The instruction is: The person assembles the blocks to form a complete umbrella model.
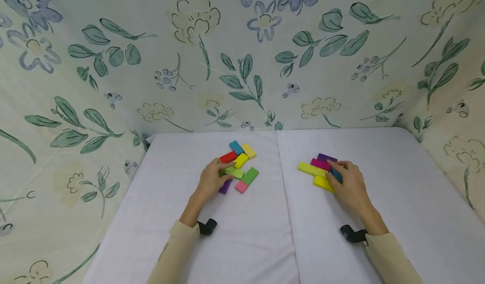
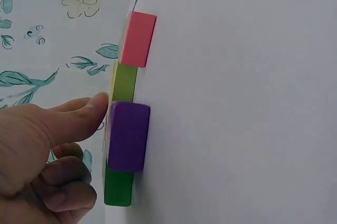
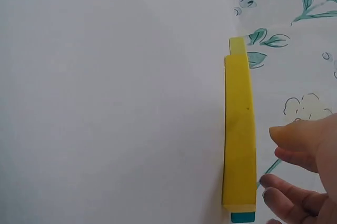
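While the left hand hangs over the left group of blocks on the white worktop, its thumb and forefinger straddle a light green block; whether they pinch it, I cannot tell. A green block and a pink block lie just beside. At the right group, the right hand has thumb and fingers parted around a blue block, with no grip visible, near a yellow block and a magenta block.
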Demonstrator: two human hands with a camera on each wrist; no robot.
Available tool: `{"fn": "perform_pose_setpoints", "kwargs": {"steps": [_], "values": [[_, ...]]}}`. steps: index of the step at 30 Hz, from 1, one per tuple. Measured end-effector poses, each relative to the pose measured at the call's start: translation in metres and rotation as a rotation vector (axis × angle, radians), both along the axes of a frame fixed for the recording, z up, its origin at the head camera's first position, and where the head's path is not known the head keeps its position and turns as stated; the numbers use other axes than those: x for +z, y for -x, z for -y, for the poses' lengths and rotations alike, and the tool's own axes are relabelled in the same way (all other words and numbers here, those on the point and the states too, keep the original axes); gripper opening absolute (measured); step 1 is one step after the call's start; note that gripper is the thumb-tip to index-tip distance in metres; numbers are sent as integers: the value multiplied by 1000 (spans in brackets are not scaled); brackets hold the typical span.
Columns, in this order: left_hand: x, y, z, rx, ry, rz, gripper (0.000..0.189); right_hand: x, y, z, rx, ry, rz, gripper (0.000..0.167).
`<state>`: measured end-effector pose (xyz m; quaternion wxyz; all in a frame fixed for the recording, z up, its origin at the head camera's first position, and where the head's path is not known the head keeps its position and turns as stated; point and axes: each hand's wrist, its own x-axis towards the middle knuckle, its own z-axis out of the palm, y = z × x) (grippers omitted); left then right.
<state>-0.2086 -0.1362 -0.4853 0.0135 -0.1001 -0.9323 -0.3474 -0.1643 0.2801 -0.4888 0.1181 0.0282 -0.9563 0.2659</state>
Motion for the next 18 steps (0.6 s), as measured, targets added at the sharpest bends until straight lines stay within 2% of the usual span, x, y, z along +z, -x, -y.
{"fn": "perform_pose_setpoints", "kwargs": {"steps": [9,18], "values": [[-1,9,11,-44,-64,68,30,-2,0,-18,-153,9,66,44],[-1,16,12,-63,-61,149,27,-6,-1,-27,-172,8,105,45]]}}
